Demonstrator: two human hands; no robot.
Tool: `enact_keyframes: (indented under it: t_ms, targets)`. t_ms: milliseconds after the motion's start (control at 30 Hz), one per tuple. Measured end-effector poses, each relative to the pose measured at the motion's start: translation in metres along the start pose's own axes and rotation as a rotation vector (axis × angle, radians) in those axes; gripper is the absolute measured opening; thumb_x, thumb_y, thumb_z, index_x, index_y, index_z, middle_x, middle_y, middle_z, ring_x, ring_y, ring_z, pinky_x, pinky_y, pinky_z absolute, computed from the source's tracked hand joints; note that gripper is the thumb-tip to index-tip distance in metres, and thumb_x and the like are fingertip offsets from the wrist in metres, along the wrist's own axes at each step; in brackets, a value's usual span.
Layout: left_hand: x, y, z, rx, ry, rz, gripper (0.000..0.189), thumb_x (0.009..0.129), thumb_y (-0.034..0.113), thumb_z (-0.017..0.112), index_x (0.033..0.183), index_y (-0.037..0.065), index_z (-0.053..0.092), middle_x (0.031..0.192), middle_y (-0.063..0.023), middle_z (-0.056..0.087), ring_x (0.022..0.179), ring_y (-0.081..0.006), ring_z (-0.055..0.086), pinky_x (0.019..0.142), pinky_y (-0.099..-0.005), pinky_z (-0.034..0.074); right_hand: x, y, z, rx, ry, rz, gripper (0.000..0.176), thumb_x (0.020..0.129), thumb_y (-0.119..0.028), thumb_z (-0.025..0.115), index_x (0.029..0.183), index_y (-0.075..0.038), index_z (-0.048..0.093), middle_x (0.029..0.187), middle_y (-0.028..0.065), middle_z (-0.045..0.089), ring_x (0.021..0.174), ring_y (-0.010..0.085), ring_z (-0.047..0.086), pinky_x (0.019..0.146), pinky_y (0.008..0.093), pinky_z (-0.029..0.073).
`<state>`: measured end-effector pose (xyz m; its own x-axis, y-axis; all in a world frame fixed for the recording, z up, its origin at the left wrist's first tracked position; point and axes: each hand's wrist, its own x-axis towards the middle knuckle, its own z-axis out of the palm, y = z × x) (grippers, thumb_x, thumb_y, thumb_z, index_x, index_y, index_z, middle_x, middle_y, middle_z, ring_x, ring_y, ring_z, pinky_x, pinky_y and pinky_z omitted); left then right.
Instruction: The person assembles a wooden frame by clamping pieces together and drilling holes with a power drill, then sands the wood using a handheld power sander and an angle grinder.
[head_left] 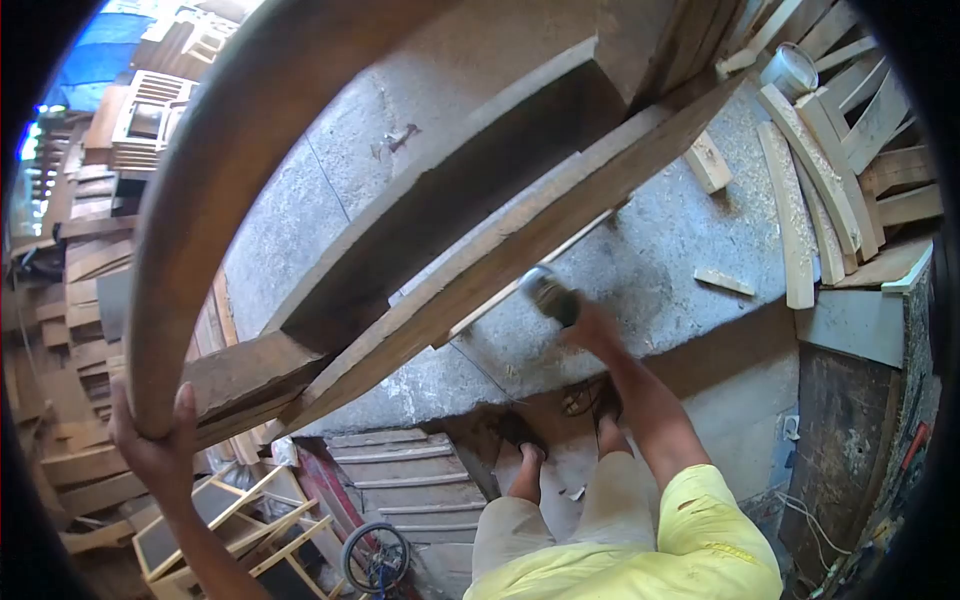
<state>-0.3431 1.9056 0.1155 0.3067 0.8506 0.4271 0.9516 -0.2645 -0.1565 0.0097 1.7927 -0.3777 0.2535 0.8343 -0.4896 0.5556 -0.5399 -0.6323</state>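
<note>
A large brown wooden frame (470,285) with a curved rail (185,215) stands tilted across my view. My left hand (155,440) is wrapped round the lower left end of that curved rail, thumb on one side and fingers on the other. Lower and to the right, my right hand (592,330) is closed on a short, dark cylindrical tool (552,298) with a shiny rounded end, smeared by motion. The tool is close to the underside of the frame's long straight-edged board. Its exact kind I cannot tell.
Under the frame lies a concrete slab (420,385). Curved wooden pieces (790,215), a small block (708,163), an offcut (724,282) and a white bucket (790,70) are at right. Stacked timber (90,370) fills the left; a small wheel (376,556) stands below.
</note>
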Motion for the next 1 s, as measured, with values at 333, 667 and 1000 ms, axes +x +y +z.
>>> enact_keyframes:
  t_ms: [333,667,1000]
  targets:
    - [0.018,0.030,-0.024,-0.271,-0.031,0.060,0.056,0.071,0.057,0.073,0.096,0.008,0.065,0.079,-0.0154,0.066,0.072,-0.0335,0.066,0.068,-0.0441,0.051,-0.146,0.126,-0.131,0.969,0.526,0.249,0.034,0.071,-0.008,0.069,0.104,-0.006,0.062,0.081,0.0018,0.061,0.070,0.0151,0.059,0.064,0.0315,0.047]
    - [0.022,-0.003,-0.045,-0.286,-0.402,0.012,0.071,0.080,0.077,0.052,0.098,0.010,0.059,0.089,-0.0153,0.066,0.089,-0.0333,0.066,0.080,-0.0447,0.052,-0.308,-0.077,-0.186,0.737,0.135,-0.082,0.065,0.061,-0.005,0.080,0.121,-0.003,0.054,0.096,0.0052,0.061,0.086,0.0174,0.061,0.078,0.0317,0.051]
    - [0.023,-0.050,-0.039,-0.626,-0.643,0.468,0.064,0.082,0.054,0.066,0.125,0.008,0.054,0.114,-0.0195,0.064,0.105,-0.0365,0.061,0.091,-0.0453,0.047,-0.363,-0.318,-0.097,-0.019,-0.159,-0.496,0.086,0.061,-0.017,0.080,0.137,-0.010,0.040,0.113,0.0259,0.063,0.108,0.0437,0.061,0.094,0.0449,0.049]
